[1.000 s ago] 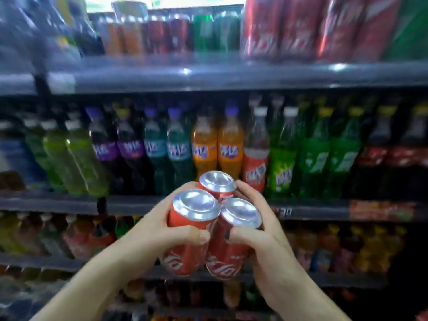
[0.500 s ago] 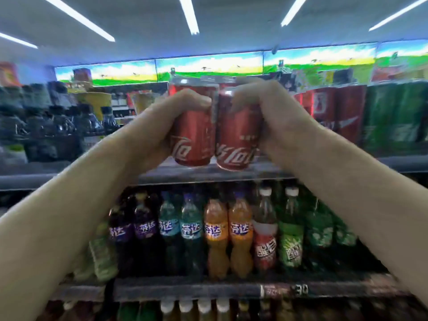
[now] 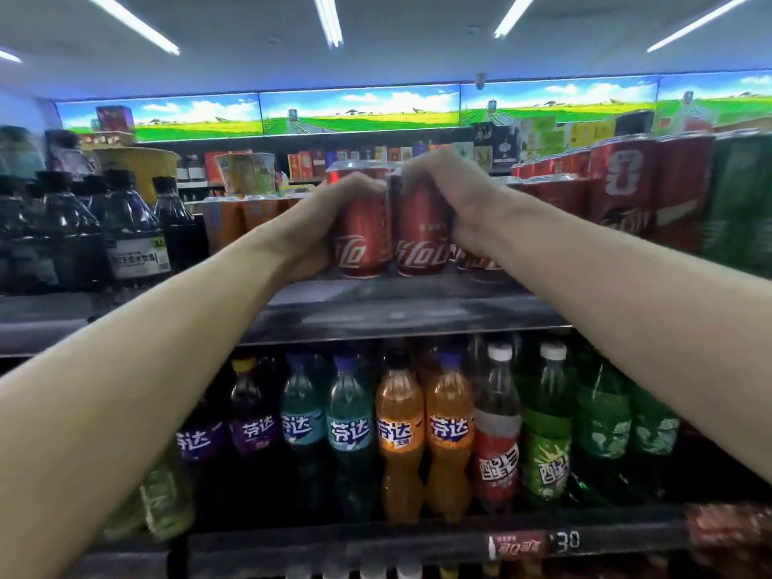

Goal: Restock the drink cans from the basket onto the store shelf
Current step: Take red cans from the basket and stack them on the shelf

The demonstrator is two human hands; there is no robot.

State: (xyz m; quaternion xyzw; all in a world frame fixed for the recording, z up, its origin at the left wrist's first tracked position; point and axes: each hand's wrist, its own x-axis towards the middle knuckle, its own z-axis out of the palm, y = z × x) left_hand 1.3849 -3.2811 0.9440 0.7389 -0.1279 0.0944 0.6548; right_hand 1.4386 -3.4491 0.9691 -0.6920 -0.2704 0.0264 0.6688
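Both hands clamp a cluster of red cola cans between them on the top shelf [image 3: 397, 305]. Curled round the left can [image 3: 364, 227], the left hand [image 3: 321, 227] has its thumb over the can's upper front. Gripping from above and the side, the right hand [image 3: 449, 194] covers the top of the right can [image 3: 422, 231]. Any can behind these two is hidden by the hands. Whether the can bases rest on the shelf or sit just above it is hard to tell. Beside the right wrist stand more red cans [image 3: 480, 261], partly covered. Orange cans [image 3: 234, 221] stand to the left, blurred. Soda bottles [image 3: 401, 432] fill the shelf below; the basket is out of view.
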